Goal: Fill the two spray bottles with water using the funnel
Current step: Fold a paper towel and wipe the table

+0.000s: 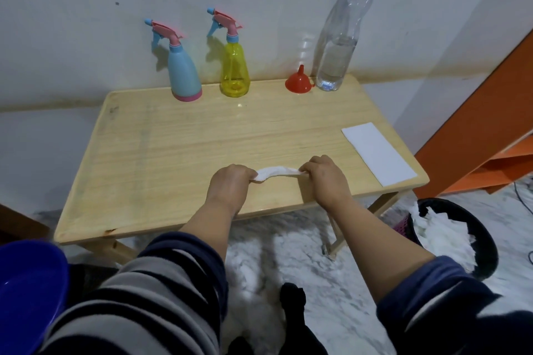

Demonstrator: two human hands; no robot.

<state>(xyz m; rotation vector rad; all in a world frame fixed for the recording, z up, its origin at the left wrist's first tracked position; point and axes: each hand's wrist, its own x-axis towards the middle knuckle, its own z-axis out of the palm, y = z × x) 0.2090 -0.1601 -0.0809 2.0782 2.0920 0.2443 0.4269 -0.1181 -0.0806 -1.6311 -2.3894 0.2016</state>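
While both hands are occupied at the near edge of the wooden table (184,135), every task item stands along its far edge, against the wall. Largest, at the far right corner of the table, is the clear water bottle (343,37), upright, capped in blue and partly full. Left of it along the same edge stand the blue spray bottle (184,72) and the yellow spray bottle (235,69), both upright with trigger heads fitted. The red funnel (298,82) sits mouth-down between the yellow bottle and the water bottle, just beside the latter. A white sheet (377,153) lies flat at the table's right side.

The left hand (230,184) and right hand (326,176) each pinch one end of a crumpled tissue (275,172), its long axis running left to right, parallel to the near edge. The spray bottles lie straight ahead across the table; the right hand is judged nearer the funnel and water bottle, the left nearer the blue bottle. Neither can reach until the tissue is released.
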